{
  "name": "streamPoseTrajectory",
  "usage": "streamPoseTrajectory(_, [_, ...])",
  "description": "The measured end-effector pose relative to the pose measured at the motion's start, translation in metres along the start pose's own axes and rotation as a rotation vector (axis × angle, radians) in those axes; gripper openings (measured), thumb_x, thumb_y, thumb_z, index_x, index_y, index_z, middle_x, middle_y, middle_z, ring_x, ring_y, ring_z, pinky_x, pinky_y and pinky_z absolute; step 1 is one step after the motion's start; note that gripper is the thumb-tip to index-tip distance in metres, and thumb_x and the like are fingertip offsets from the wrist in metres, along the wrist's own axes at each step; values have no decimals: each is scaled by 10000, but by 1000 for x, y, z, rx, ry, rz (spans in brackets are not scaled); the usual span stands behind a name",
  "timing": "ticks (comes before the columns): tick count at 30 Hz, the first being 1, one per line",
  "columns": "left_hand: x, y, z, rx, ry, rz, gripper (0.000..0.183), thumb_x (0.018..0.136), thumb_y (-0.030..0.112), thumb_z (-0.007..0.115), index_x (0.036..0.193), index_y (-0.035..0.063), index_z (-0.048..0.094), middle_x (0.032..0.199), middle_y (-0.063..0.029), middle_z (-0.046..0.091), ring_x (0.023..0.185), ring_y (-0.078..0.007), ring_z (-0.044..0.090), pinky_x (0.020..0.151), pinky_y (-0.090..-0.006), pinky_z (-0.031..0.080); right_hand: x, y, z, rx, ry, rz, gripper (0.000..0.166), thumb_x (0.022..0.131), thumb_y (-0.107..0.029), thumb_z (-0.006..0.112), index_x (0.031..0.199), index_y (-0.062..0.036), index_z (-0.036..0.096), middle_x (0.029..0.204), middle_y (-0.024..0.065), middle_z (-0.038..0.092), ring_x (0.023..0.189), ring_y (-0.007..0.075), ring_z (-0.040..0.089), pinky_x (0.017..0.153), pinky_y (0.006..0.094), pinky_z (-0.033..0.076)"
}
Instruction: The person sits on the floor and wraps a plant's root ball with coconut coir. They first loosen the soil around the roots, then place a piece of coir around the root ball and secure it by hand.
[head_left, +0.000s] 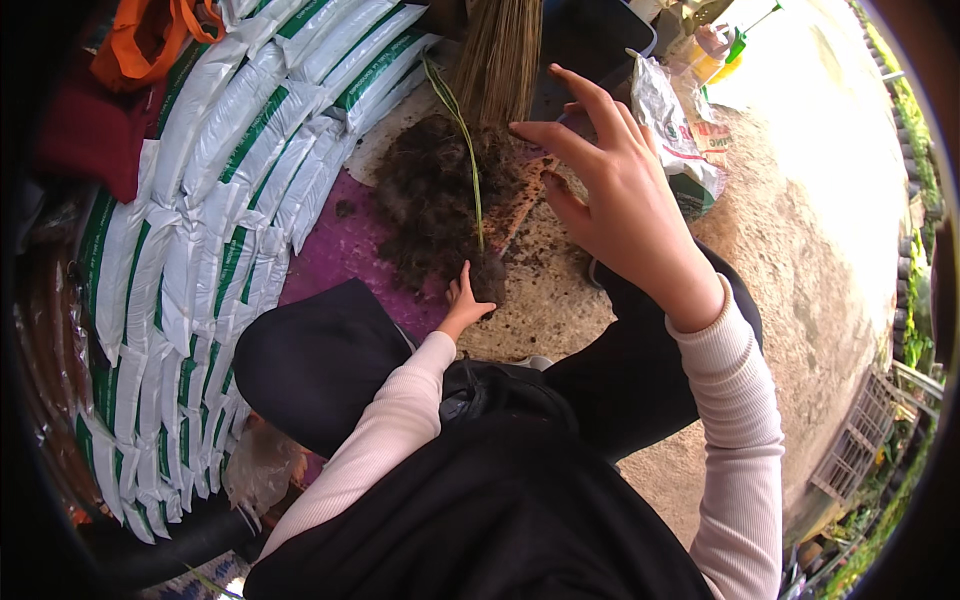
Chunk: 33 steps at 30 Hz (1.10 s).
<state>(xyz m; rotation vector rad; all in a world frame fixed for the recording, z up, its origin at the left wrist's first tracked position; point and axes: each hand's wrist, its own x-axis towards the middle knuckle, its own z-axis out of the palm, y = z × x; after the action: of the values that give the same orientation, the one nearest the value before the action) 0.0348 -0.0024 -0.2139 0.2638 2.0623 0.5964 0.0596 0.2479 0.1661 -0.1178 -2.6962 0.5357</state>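
Observation:
My left hand is low in front of me, its thumb and fingers around the side of a dark root ball. From that root ball rises a long, narrow plant leaf with pale yellow edges, leaning away from me. Behind and beside it lies a heap of dark, fibrous potting mix. My right hand is raised over the ground to the right, fingers spread and curved, holding nothing. Dark soil clings to its fingertips.
White and green plastic bags are stacked along the left. A stick broom stands behind the heap, near a dark tub. A crumpled white sack lies right of it. Purple sheeting lies on the concrete floor.

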Motion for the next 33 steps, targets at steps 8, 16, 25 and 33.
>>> streamPoseTrajectory(8, [14,7,-12,-102,590,170,654,819,259,679,1396,144,394,1392,-163,333,1256,-382,346,1035,-517,331,1,8,9,-26,-24,-7,431,740,-50,673,1159,-144,634,1393,138,427,1140,285,532,935,435,433])
streamPoseTrajectory(16, [-30,145,-95,519,542,488,615,795,286,691,1345,119,471,1207,-116,539,1112,-304,538,971,-506,391,1,8,17,-34,-69,-19,424,745,-89,652,1166,-138,635,1374,151,446,1136,293,523,886,426,423])
streamPoseTrajectory(25, [-133,241,-80,456,637,791,644,885,447,561,1395,89,396,1363,-128,460,1280,-248,422,1068,-465,315,-3,-33,43,97,20,-155,419,737,-94,603,1150,-149,649,1291,120,527,1023,273,552,858,436,428])
streamPoseTrajectory(33, [-141,221,-76,556,869,860,589,899,384,599,1373,70,445,1379,-128,456,1256,-217,463,1052,-405,371,-11,-60,54,-168,133,-464,423,789,-156,569,1206,-216,613,1306,25,533,1050,178,547,895,416,405])
